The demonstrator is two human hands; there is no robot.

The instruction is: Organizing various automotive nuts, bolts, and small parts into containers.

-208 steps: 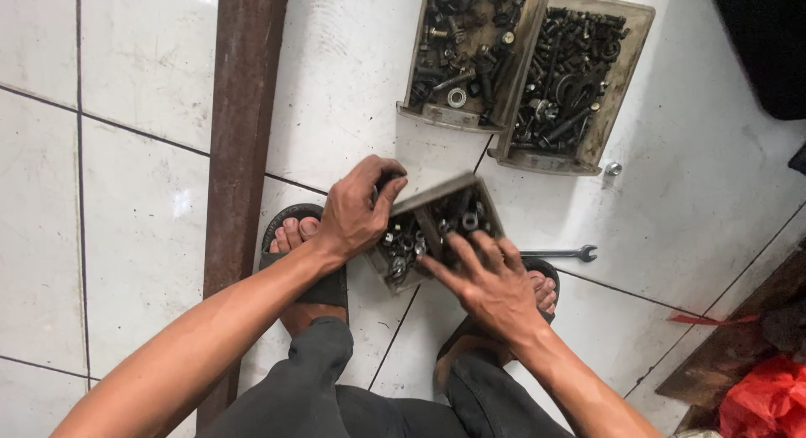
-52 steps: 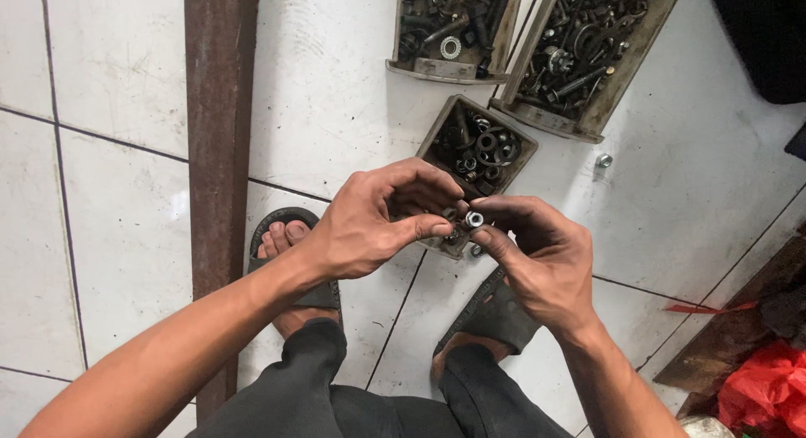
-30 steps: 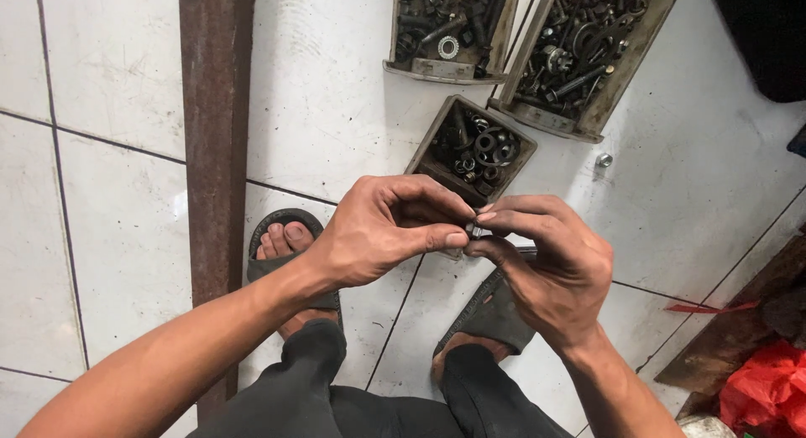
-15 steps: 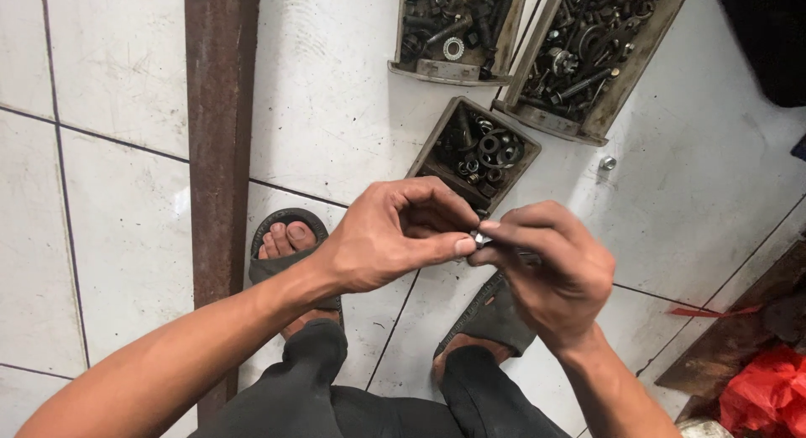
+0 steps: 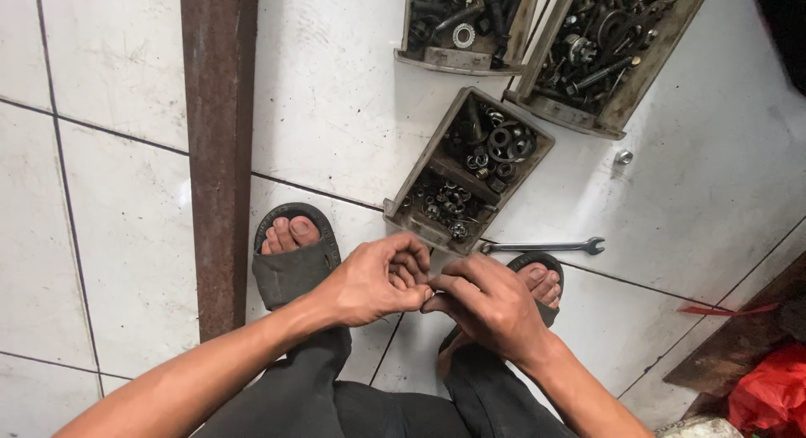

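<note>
My left hand [image 5: 376,278] and my right hand [image 5: 487,302] meet fingertip to fingertip above my sandalled feet, pinching a small metal part that the fingers now hide. Just beyond the hands lies a small divided tray [image 5: 467,173] of nuts, washers and bearings on the white tiled floor. A slim open-ended spanner [image 5: 542,246] rests on the tiles to the right of that tray, near my right foot.
Two larger trays of bolts and hardware [image 5: 463,25] [image 5: 606,50] sit further away. A loose nut [image 5: 623,157] lies beside them. A rusty steel bar [image 5: 218,152] runs along the floor on the left. A red bag [image 5: 772,386] and wood [image 5: 739,337] sit at right.
The hands have dropped lower and closer to my knees, staying pressed together. The small silver piece seen between the fingertips a moment ago is now covered by them.
</note>
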